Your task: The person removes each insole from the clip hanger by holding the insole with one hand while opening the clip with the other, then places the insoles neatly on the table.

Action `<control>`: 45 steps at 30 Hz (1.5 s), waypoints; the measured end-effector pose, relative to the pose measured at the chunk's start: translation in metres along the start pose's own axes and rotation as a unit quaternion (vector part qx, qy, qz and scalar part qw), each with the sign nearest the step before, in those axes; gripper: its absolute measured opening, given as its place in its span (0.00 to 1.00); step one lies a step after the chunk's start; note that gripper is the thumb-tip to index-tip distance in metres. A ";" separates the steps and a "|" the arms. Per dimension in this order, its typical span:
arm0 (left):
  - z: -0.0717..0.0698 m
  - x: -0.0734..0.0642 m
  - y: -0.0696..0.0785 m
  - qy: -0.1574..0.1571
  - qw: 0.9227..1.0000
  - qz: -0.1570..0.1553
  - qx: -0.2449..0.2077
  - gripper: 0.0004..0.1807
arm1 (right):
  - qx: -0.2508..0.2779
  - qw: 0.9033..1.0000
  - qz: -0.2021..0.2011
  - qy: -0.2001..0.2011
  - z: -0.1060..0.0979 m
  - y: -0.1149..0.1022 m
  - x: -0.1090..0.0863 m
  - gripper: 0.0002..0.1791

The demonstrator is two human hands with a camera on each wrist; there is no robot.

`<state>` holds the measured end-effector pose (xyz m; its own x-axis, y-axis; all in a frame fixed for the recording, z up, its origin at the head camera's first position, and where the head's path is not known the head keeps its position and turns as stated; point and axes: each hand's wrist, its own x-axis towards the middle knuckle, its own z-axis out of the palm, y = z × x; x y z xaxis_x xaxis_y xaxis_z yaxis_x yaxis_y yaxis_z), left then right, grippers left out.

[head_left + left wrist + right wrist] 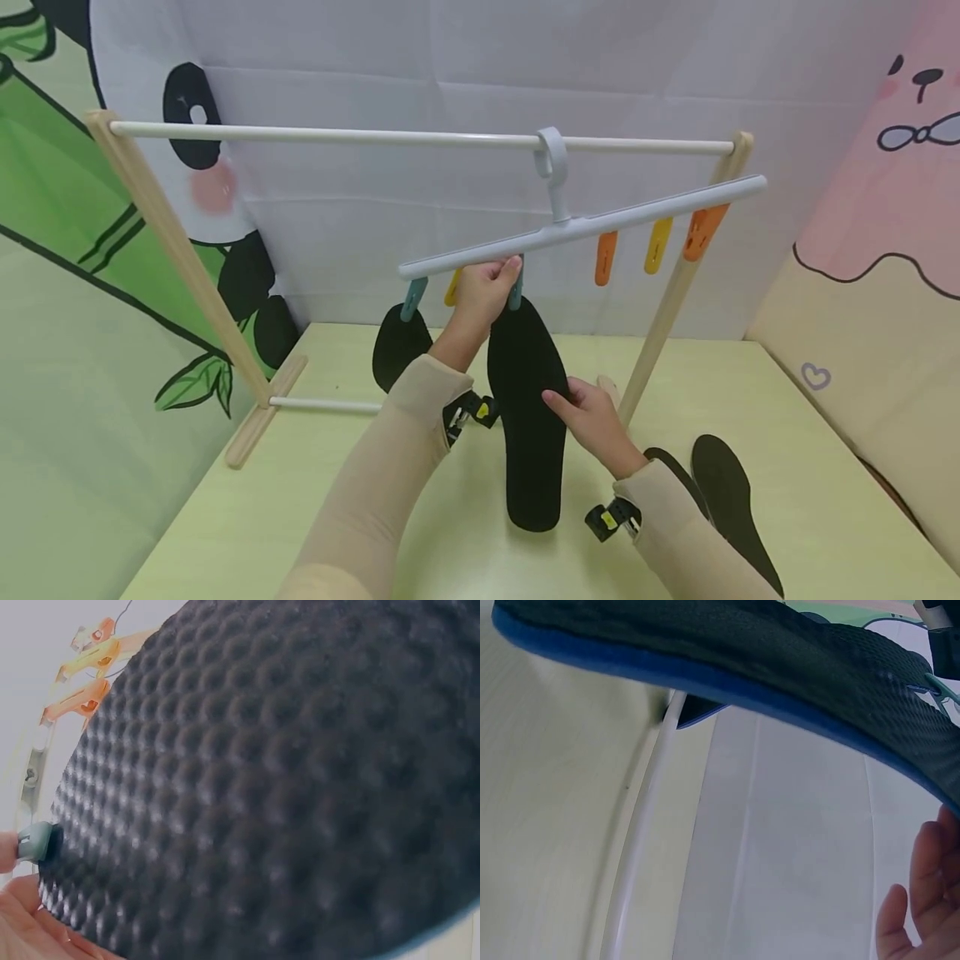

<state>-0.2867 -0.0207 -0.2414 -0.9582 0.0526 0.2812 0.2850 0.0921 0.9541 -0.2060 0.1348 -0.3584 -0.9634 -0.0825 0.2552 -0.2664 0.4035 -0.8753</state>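
A black insole point(527, 417) hangs lengthwise beneath a tilted light-grey hanger point(577, 227), its top end at a teal clip point(516, 293). My left hand point(483, 292) pinches that clip; the left wrist view shows thumb and fingers about the teal clip point(34, 841) beside the insole's dimpled underside point(255, 765). Lower down, my right hand point(592, 421) holds the insole's right edge, thumb in front. In the right wrist view, my right hand's fingers point(928, 874) lie near the insole's blue edge point(780, 712). Another insole point(401, 346) hangs from the left-end teal clip point(413, 298).
The hanger hooks over a white rod point(337, 135) on a wooden stand point(180, 258). Orange clips point(606, 258) and a yellow clip point(657, 246) hang on its raised right side. Two more insoles lie on the table at right, one point(731, 500) beside my right sleeve point(690, 533).
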 end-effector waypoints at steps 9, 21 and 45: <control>0.001 0.001 -0.002 0.008 1.000 0.002 0.003 0.25 | 0.001 1.000 -0.005 -0.001 -0.001 0.000 -0.001 0.10; 0.002 0.000 -0.002 0.004 1.000 0.011 -0.013 0.25 | 0.007 1.000 0.004 0.013 -0.002 0.000 -0.002 0.10; 0.005 0.003 0.002 -0.007 1.000 0.009 -0.021 0.25 | -0.001 1.000 0.000 0.017 -0.004 0.003 0.002 0.09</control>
<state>-0.2886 -0.0156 -0.2395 -0.9522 0.0672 0.2981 0.3015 0.0484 0.9522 -0.2085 0.1397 -0.3586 -0.9616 -0.0508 0.2697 -0.2666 0.4060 -0.8741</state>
